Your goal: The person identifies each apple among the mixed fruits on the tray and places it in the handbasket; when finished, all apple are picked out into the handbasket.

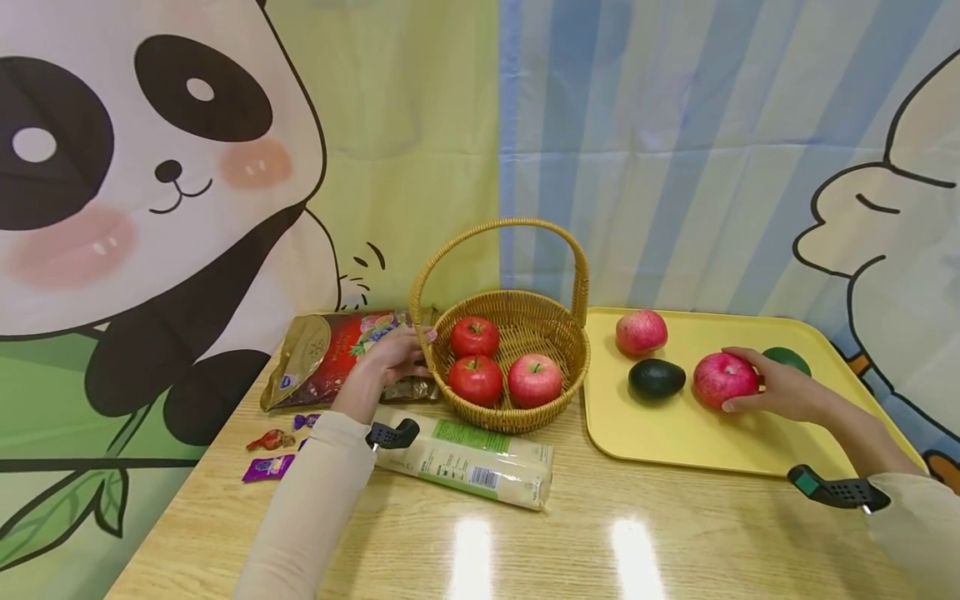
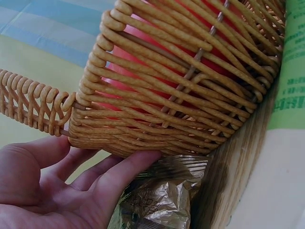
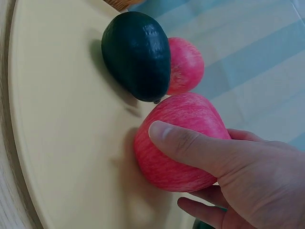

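Note:
My right hand [image 1: 783,387] holds a pink-red apple [image 1: 725,382] over the yellow tray [image 1: 675,446], its thumb pressed on the apple's near side. Beside that apple lies a dark green avocado [image 3: 137,56], with another pink apple [image 1: 641,332] behind it. A second dark green fruit [image 1: 787,360] is partly hidden by my right hand. At the wicker basket [image 2: 157,109], my left hand [image 2: 71,191] touches the outer side near the handle's base with extended fingers. Inside the basket are two red apples [image 1: 475,381] and a pinker apple [image 1: 535,381].
Left of the basket lies a red and gold candy bag [image 1: 322,358], partly behind my left hand. Wrapped candies [image 1: 268,468] are scattered at the table's left. A long clear and green package [image 1: 480,462] lies before the basket. A printed curtain [image 1: 420,125] hangs behind.

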The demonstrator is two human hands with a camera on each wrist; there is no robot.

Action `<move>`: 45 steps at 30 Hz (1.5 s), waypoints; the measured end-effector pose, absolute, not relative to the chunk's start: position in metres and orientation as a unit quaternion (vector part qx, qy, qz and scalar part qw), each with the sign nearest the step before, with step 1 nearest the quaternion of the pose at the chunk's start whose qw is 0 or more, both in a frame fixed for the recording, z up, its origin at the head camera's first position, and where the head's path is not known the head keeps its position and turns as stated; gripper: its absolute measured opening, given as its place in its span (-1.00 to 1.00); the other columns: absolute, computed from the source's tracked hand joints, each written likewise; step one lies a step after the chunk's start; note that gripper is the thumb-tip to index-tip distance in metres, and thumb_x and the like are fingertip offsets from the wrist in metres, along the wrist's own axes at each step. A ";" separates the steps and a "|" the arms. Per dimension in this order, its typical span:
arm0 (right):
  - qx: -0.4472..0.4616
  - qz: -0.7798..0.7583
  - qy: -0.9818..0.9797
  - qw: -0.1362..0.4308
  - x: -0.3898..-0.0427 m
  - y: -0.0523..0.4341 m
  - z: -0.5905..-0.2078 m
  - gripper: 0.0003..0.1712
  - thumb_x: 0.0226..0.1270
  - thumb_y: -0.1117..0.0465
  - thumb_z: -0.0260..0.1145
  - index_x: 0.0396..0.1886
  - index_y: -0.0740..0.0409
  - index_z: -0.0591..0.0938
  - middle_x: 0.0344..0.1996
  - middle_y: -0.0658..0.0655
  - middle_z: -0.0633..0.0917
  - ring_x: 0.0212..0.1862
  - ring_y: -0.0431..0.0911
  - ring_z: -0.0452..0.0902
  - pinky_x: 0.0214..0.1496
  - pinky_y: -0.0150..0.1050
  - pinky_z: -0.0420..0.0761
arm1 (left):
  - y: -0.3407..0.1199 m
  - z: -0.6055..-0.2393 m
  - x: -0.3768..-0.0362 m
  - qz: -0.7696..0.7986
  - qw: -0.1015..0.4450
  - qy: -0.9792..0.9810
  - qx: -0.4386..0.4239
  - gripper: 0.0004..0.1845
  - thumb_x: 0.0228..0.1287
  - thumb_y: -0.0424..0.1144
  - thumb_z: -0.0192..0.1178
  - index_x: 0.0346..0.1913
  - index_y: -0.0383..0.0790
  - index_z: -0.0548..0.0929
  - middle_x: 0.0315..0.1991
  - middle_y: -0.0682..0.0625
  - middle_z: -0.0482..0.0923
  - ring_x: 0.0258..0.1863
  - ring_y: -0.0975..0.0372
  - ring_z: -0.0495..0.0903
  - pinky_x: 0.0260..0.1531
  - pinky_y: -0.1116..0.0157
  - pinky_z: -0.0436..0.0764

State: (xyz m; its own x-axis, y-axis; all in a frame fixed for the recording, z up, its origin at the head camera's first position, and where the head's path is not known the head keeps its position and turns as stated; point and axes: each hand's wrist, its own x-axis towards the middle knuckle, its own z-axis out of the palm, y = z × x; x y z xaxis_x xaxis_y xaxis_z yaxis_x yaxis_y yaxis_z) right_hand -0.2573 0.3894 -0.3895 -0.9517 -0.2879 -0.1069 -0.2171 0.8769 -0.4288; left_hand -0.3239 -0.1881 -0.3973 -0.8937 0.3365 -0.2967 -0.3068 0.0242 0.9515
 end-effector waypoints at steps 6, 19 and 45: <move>-0.128 -0.213 0.965 0.078 -0.256 0.389 -0.390 0.10 0.08 -0.11 0.48 0.42 0.34 0.13 0.16 0.59 0.40 0.10 0.44 0.37 -0.02 0.32 0.54 | -0.189 -0.401 -0.328 0.701 0.226 0.676 0.009 -0.47 0.56 -0.22 -0.13 0.46 -0.38 0.15 0.41 -0.38 0.20 0.40 -0.16 0.24 0.09 -0.02 0.60; -0.127 -0.198 0.969 0.070 -0.256 0.388 -0.385 0.11 0.05 -0.13 0.49 0.40 0.36 0.16 0.17 0.60 0.40 0.10 0.45 0.36 -0.02 0.34 0.53 | -0.189 -0.401 -0.325 0.706 0.229 0.670 0.005 -0.46 0.56 -0.24 -0.13 0.48 -0.37 0.12 0.42 -0.36 0.19 0.41 -0.15 0.23 0.23 -0.13 0.44; -0.177 -0.210 0.961 0.033 -0.255 0.340 -0.332 0.10 0.04 -0.11 0.52 0.44 0.26 0.20 0.14 0.45 0.51 0.00 0.24 0.55 -0.17 -0.05 0.70 | -0.189 -0.402 -0.326 0.701 0.228 0.676 0.008 -0.45 0.56 -0.21 -0.13 0.48 -0.36 0.12 0.42 -0.36 0.19 0.40 -0.15 0.24 0.19 -0.09 0.50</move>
State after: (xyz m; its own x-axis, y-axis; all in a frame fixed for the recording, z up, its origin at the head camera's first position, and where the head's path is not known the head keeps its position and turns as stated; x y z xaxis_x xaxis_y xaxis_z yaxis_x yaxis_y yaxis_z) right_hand -0.2547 0.3403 -0.3320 -0.9351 -0.3541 0.0118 -0.3267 0.8489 -0.4156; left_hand -0.3260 -0.1889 -0.4021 -0.8963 0.3306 -0.2955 -0.3077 0.0163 0.9514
